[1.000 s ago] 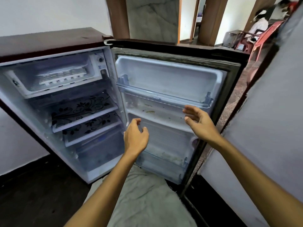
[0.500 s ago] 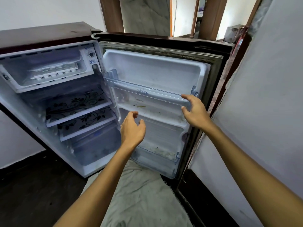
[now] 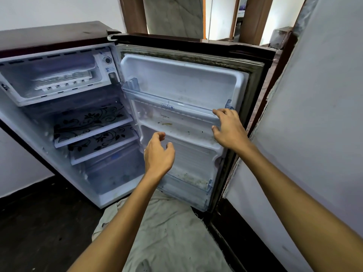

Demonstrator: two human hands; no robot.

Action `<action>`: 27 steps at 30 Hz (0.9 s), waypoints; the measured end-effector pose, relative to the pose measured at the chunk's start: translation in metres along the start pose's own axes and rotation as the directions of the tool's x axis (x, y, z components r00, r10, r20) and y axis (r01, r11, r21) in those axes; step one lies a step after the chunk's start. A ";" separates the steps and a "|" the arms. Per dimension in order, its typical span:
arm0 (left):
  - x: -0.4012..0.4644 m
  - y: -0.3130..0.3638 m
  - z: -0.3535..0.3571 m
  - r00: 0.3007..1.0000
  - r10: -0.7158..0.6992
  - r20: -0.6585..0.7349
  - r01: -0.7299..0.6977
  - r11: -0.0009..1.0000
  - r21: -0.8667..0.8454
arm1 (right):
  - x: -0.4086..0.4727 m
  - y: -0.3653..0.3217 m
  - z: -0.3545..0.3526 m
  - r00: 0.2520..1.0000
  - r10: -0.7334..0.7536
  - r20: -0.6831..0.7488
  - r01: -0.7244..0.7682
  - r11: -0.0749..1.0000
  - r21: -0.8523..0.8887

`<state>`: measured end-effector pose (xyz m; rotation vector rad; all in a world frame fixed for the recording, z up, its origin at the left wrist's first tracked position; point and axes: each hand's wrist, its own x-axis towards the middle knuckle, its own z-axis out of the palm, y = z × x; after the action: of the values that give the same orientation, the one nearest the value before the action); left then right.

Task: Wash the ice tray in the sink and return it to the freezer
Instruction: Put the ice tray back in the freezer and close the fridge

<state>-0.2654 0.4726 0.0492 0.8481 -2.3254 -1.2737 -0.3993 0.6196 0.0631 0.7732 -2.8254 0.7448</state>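
Head view: a person stands over a small fridge (image 3: pixel 59 42) with its door (image 3: pixel 182 79) swung wide open to the right.
Ice tray: the tray (image 3: pixel 64 80) lies inside the freezer box (image 3: pixel 49 75) at the top left of the cabinet, white and frosted, its row of cells facing the opening.
Right hand: the hand (image 3: pixel 228 130) rests on the right end of the clear door rail (image 3: pixel 172 104), fingers spread and bent over its edge, thumb below; whether the fingers truly clamp the rail cannot be told.
Left hand: the hand (image 3: pixel 158 154) hangs in front of the lower door liner, fingers loosely curled and apart, holding nothing and touching nothing.
Shelves: two shelves (image 3: pixel 92 124) with a black floral print sit below the freezer box, one above the other.
Drawer: a clear drawer (image 3: pixel 112 169) fills the bottom of the cabinet.
Door liner: crumbs and yellowish stains mark the ledge (image 3: pixel 167 124) under the rail, and grime lines the lower door bin (image 3: pixel 188 183).
Dial: a round knob (image 3: pixel 107 60) sits at the freezer box's right edge.
Floor: a crumpled pale cloth (image 3: pixel 167 232) lies below the open door, on dark flooring.
Wall: a pale wall (image 3: pixel 324 114) stands just right of the door.
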 end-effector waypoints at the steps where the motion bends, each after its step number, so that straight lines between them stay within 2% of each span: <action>1: -0.001 -0.001 0.000 1.000 -0.003 -0.001 0.003 1.000 -0.002 | -0.002 -0.002 0.000 1.000 -0.004 -0.004 0.004 1.000 -0.005; 13: -0.024 -0.018 -0.008 0.999 -0.043 -0.022 0.041 0.996 -0.075 | -0.044 -0.054 0.005 0.991 -0.129 0.032 0.133 0.983 -0.130; 22: -0.037 -0.042 -0.053 0.982 -0.092 -0.165 0.070 0.988 -0.138 | -0.085 -0.120 0.016 0.965 -0.250 0.076 0.252 0.967 -0.029; 27: -0.041 -0.057 -0.080 0.959 -0.133 -0.250 0.096 0.983 -0.154 | -0.099 -0.169 0.033 0.937 -0.301 0.180 0.296 0.954 0.055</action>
<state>-0.1703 0.4256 0.0422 1.0465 -1.9832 -1.2707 -0.2284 0.5212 0.0831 1.3042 -2.7612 0.6944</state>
